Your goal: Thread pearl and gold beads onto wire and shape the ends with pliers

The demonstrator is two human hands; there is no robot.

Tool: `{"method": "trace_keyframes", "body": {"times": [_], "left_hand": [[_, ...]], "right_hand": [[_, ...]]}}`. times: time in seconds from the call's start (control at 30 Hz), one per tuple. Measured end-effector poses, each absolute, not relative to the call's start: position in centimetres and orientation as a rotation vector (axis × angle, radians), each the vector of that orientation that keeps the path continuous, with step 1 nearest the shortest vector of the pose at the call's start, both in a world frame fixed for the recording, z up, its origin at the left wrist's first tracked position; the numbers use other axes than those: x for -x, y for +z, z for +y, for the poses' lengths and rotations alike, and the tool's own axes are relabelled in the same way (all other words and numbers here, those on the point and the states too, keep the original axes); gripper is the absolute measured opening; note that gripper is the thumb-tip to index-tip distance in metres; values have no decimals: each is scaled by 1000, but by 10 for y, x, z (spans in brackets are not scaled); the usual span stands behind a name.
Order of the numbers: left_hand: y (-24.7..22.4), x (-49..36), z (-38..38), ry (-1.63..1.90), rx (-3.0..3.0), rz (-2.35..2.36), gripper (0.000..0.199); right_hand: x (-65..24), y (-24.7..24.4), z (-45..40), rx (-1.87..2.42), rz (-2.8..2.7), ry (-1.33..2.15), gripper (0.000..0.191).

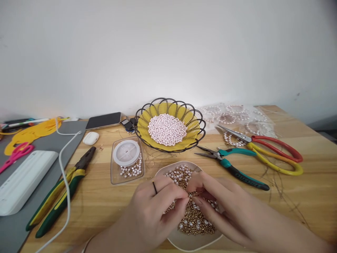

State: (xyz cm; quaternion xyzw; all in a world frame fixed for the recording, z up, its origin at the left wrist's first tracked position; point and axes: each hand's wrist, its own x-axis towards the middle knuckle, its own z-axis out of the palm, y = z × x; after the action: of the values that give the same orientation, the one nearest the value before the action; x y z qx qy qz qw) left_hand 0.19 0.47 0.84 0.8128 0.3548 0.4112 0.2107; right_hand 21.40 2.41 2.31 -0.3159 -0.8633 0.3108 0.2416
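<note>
Over a white bowl (193, 244) of gold beads (196, 216) and white pearl beads (179, 174), my two hands meet. My left hand (155, 207), with a black ring on one finger, pinches thumb against forefinger. Right beside it, the fingertips of my right hand (223, 203) close toward the same spot. Whatever lies between the fingertips is too small to make out. Behind the bowl stands a yellow woven basket (143, 123) with a black looped rim, holding pale pink beads (167, 130). To the left sits a clear tray (113, 175) with a white spool (126, 153) and loose pearls.
Teal-handled pliers (231, 161) and red-and-yellow scissors (276, 151) lie right, before bagged pearl strands (234, 114). Green-and-yellow pliers (63, 193), a white cable (67, 175), a power bank (28, 179), an earbud case (91, 138), a phone (103, 120) and pink scissors (19, 153) are left.
</note>
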Motion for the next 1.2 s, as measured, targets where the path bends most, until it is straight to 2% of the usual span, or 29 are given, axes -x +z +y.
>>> {"method": "trace_keyframes", "body": {"times": [1.2], "left_hand": [[11,-3,6,1175,-2205,975,14]], "right_hand": [[-216,25,28,867,-2298,910,16]]}}
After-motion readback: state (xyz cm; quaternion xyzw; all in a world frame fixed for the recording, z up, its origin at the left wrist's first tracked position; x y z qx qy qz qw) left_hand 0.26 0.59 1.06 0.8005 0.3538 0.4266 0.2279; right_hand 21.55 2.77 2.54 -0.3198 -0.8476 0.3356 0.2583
